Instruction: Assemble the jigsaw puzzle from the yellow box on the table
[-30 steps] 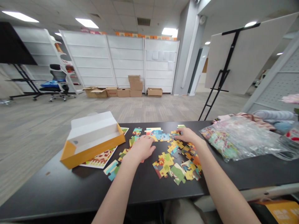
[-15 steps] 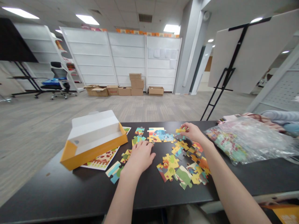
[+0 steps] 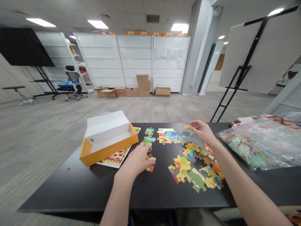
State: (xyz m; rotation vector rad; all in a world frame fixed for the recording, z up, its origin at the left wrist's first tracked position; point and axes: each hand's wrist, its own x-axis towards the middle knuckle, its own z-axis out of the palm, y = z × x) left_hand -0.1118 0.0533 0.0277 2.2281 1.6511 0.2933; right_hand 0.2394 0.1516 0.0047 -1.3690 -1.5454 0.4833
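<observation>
My left hand (image 3: 139, 157) rests over puzzle pieces left of centre, its fingers partly on a yellow and red piece (image 3: 150, 164). Just beyond its fingertips are green and teal pieces (image 3: 149, 139). My right hand (image 3: 201, 130) pinches a small yellow piece (image 3: 186, 126) above a teal piece (image 3: 188, 133) at the back of the table. Between the hands, several joined pieces with a blue animal (image 3: 169, 136) lie flat. A loose pile of yellow, green and orange pieces (image 3: 181, 168) spreads nearer, left of my right forearm.
An open yellow box with a white inside (image 3: 110, 146) sits at the left, on a printed picture sheet (image 3: 119, 157). Clear plastic bags (image 3: 265, 141) lie at the right of the black table (image 3: 150, 194). An easel-like stand (image 3: 230, 91) rises behind.
The view has swung left. My right hand has lifted slightly with the yellow piece, uncovering the teal piece. My left hand has moved toward the yellow and red piece, its fingers more curled.
</observation>
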